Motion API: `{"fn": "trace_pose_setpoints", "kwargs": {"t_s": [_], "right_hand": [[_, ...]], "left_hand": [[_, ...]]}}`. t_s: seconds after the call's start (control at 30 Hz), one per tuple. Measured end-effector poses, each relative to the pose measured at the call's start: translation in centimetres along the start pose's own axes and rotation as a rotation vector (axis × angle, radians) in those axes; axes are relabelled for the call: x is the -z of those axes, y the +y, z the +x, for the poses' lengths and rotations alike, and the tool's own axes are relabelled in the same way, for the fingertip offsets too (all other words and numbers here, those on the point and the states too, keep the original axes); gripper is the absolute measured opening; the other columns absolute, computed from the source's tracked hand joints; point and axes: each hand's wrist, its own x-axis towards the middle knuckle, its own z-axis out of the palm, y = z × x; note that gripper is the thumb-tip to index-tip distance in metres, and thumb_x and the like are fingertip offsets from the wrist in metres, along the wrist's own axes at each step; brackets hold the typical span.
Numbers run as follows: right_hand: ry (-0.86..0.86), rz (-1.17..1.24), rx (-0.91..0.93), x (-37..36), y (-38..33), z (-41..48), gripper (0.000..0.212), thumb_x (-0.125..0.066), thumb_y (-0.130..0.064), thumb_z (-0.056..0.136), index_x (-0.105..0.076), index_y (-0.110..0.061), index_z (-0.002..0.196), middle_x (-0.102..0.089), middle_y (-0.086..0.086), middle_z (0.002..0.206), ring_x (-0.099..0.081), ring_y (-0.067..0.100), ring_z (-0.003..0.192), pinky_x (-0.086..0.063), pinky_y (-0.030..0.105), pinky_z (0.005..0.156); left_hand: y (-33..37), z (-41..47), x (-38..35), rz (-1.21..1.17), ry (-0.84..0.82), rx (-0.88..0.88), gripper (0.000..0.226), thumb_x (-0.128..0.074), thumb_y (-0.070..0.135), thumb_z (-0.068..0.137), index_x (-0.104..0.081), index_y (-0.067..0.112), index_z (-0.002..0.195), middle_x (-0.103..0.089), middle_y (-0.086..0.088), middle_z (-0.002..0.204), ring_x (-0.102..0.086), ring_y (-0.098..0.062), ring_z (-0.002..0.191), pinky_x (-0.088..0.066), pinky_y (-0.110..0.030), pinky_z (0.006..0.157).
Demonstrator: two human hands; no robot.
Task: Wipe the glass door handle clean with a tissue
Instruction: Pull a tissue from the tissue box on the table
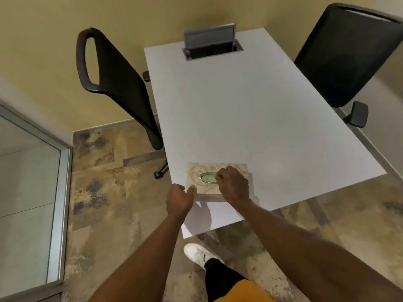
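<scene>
Stage: the person is standing at the near end of the white table (250, 105) and is getting a tissue; by my reading this is the opening step, with nothing wiped yet.

Tissue box: the patterned tissue box (200, 170) is sitting flat on the table near its 6 o'clock edge, its oval slot (207, 177) facing up.

Right hand: the right hand (233, 184) is reaching onto the top of the box, fingertips (219, 177) pinching together at the 3 o'clock end of the slot; whether they are already gripping a tissue I cannot tell, since no loose sheet is showing.

Left hand: the left hand (180, 198) is bracing the box at its 7 o'clock corner, thumb touching the box edge, fingers curled narrow and holding nothing else.

Tissue: only a pale greenish patch is showing inside the slot; none is pulled free.

Glass door: a glass panel (26, 182) in a metal frame (63, 192) is standing at 9 o'clock from the box, well apart from both hands; whether it is the door itself I cannot tell.

Handle: the handle is not showing anywhere in view.

Done: the box is steadied and the slot is being reached.

Left: drawing the tissue out, turning toward the glass, finding the handle, wiping it.

Surroundings: two black chairs are flanking the table, one (117, 83) at 10 o'clock and one (349, 57) at 2 o'clock.
</scene>
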Motion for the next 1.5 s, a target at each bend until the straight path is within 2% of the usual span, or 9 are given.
{"fn": "trace_pose_setpoints", "kwargs": {"t_s": [0.23, 0.37, 0.5, 0.63, 0.97, 1.13, 1.27, 1.4, 1.5], "right_hand": [[-0.102, -0.100, 0.104, -0.4, 0.8, 1.8, 0.029, -0.056, -0.034, 0.107, -0.079, -0.017, 0.112, -0.073, 0.004, 0.112, -0.068, 0.025, 0.109, -0.056, 0.038, 0.078], [-0.110, -0.148, 0.125, -0.5, 0.6, 2.4, 0.028, -0.060, -0.036, 0.105, -0.082, -0.020, 0.112, -0.074, 0.004, 0.111, -0.069, 0.027, 0.109, -0.054, 0.035, 0.078], [-0.121, -0.211, 0.143, -0.7, 0.3, 3.0, 0.024, -0.064, -0.033, 0.102, -0.083, -0.019, 0.109, -0.075, 0.005, 0.111, -0.070, 0.028, 0.109, -0.056, 0.036, 0.080], [-0.139, -0.238, 0.200, -0.9, 0.1, 3.4, 0.028, -0.053, -0.026, 0.106, -0.078, -0.017, 0.113, -0.071, 0.007, 0.112, -0.067, 0.029, 0.108, -0.056, 0.039, 0.081], [-0.158, -0.257, 0.335, -0.5, 0.8, 3.8, 0.029, -0.050, -0.028, 0.105, -0.073, -0.011, 0.108, -0.065, 0.005, 0.110, -0.061, 0.024, 0.108, -0.059, 0.041, 0.070], [-0.115, 0.015, 0.186, 0.6, 0.4, 3.2, 0.017, -0.069, -0.027, 0.092, -0.075, -0.011, 0.094, -0.068, 0.004, 0.101, -0.061, 0.022, 0.099, -0.051, 0.036, 0.066], [-0.118, 0.263, 0.084, 3.0, 0.0, 4.1, 0.007, -0.070, -0.014, 0.089, -0.072, -0.013, 0.082, -0.070, 0.002, 0.091, -0.061, 0.022, 0.089, -0.050, 0.036, 0.071], [-0.403, 0.858, -0.045, 6.5, -0.9, 5.2, 0.024, -0.070, -0.010, 0.097, -0.078, -0.022, 0.078, -0.078, -0.004, 0.087, -0.072, 0.011, 0.081, -0.057, 0.027, 0.075], [-0.629, 1.195, -0.062, 8.0, -2.1, 5.6, 0.017, -0.065, -0.008, 0.102, -0.076, -0.005, 0.088, -0.070, 0.008, 0.089, -0.068, 0.021, 0.085, -0.060, 0.032, 0.080]], "left_hand": [[-0.1, 1.3, -0.6, 0.115, -0.019, -0.009, 0.044, -0.077, 0.052, 0.102, -0.067, 0.010, 0.108, -0.076, -0.010, 0.113, -0.074, -0.035, 0.106, -0.066, -0.048, 0.092], [-0.4, 1.6, -0.5, 0.218, 0.011, -0.026, 0.046, -0.076, 0.061, 0.100, -0.063, 0.017, 0.101, -0.070, -0.004, 0.102, -0.069, -0.030, 0.096, -0.054, -0.037, 0.079], [-0.8, 1.7, -0.4, 0.232, 0.002, -0.004, 0.052, -0.074, 0.068, 0.098, -0.066, 0.017, 0.104, -0.071, -0.004, 0.104, -0.070, -0.031, 0.101, -0.052, -0.038, 0.081], [-0.8, 1.6, -0.6, 0.239, 0.006, 0.004, 0.054, -0.073, 0.069, 0.098, -0.066, 0.016, 0.109, -0.064, -0.001, 0.101, -0.062, -0.027, 0.096, -0.049, -0.038, 0.081], [-0.1, 1.2, -0.1, 0.306, 0.008, 0.007, 0.059, -0.072, 0.072, 0.098, -0.070, 0.016, 0.117, -0.069, -0.001, 0.104, -0.068, -0.026, 0.098, -0.048, -0.036, 0.078], [0.5, 0.8, -0.3, 0.374, 0.037, -0.006, 0.057, -0.072, 0.070, 0.099, -0.070, 0.017, 0.119, -0.080, -0.005, 0.116, -0.077, -0.030, 0.108, -0.051, -0.037, 0.078], [1.3, 0.3, -0.1, 0.392, 0.035, 0.006, 0.059, -0.072, 0.069, 0.099, -0.071, 0.016, 0.124, -0.080, -0.007, 0.122, -0.077, -0.033, 0.114, -0.054, -0.038, 0.082], [1.8, -0.3, 0.9, 0.319, 0.022, 0.061, 0.063, -0.078, 0.065, 0.096, -0.068, 0.012, 0.127, -0.076, -0.009, 0.125, -0.075, -0.033, 0.117, -0.052, -0.039, 0.082], [2.7, -1.0, 2.6, 0.170, 0.041, 0.082, 0.053, -0.081, 0.053, 0.099, -0.068, 0.011, 0.127, -0.073, -0.007, 0.123, -0.072, -0.028, 0.113, -0.051, -0.036, 0.082]]}}
